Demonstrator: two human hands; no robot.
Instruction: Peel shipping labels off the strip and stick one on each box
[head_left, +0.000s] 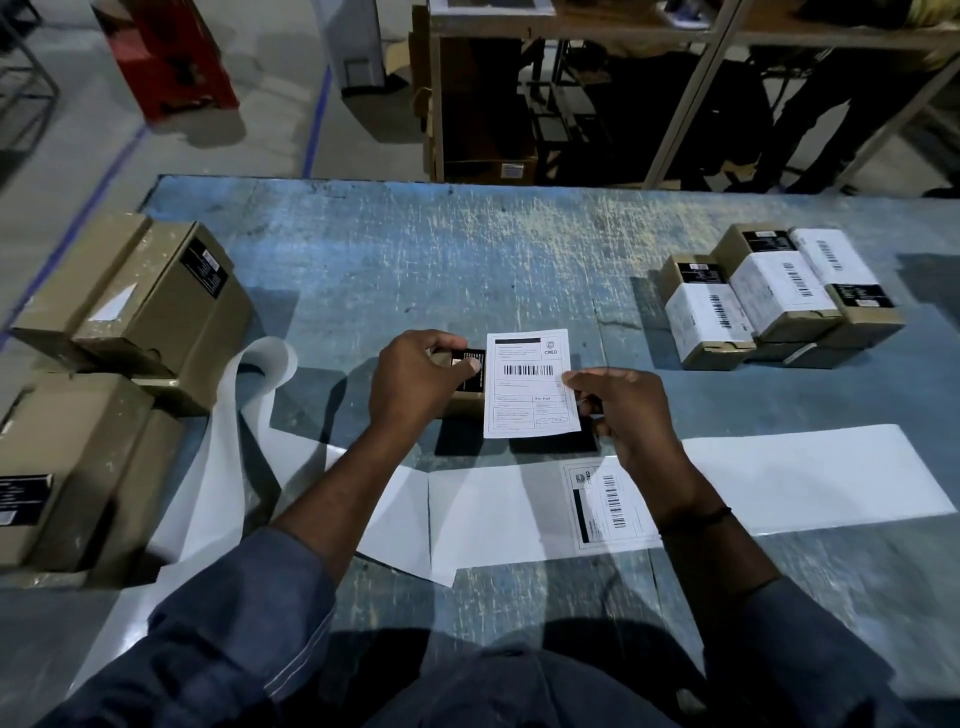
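Observation:
A small brown box (462, 402) with a black sticker stands at the table's middle, gripped by my left hand (415, 382) at its left end. My right hand (618, 410) pinches the right edge of a peeled white shipping label (530, 384), which hangs over the box and hides most of its top. The white backing strip (779, 475) lies across the table in front of me, with one label (605, 506) still on it under my right wrist. The strip's left end curls up toward the boxes at the left.
Several brown boxes (150, 306) without shipping labels are stacked at the table's left edge. At the right, a group of boxes (779, 296) carries white labels. A wooden shelf rack (571, 93) stands behind the blue table (441, 249).

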